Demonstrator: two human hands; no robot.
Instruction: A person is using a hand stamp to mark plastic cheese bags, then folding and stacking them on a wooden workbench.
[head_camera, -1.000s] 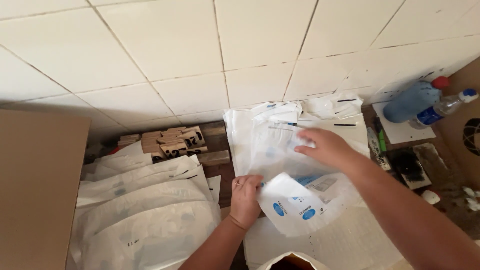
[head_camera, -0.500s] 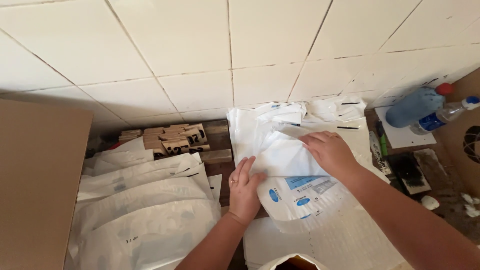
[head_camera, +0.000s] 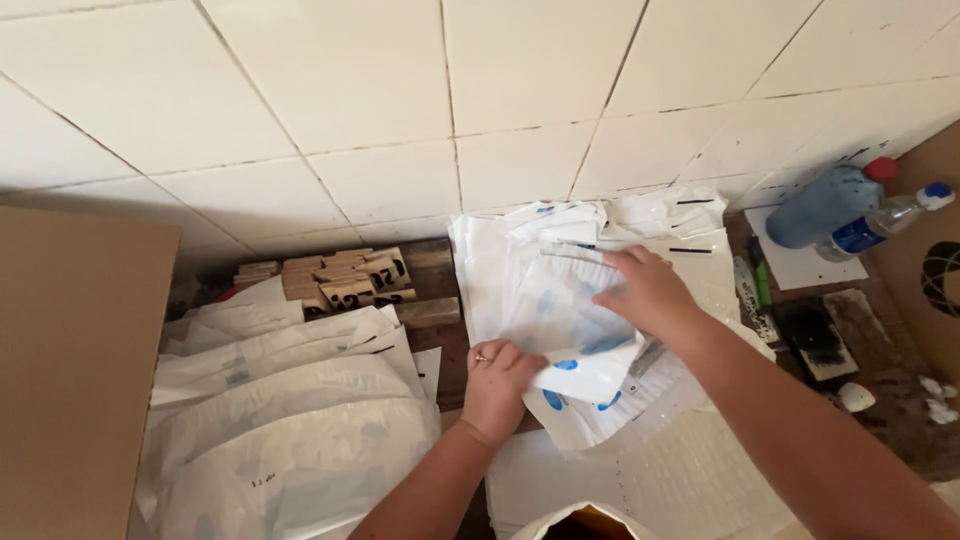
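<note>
The white plastic bag (head_camera: 585, 375) with blue ovals looks thin, light, slippery and limp, best gripped at its folded edge. The left hand (head_camera: 497, 385) curls its fingers on the near-left edge; the right hand (head_camera: 645, 290) presses flat, fingers together.

2 hands (head_camera: 497, 385), 2 bottles (head_camera: 825, 205), 1 cardboard sheet (head_camera: 75, 370).

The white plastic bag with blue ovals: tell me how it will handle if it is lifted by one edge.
The white plastic bag is already folded over under the left hand and right hand, so it likely droops limp. It looks thin and light. The glossy film probably slides easily on the bag stack beneath.
</note>
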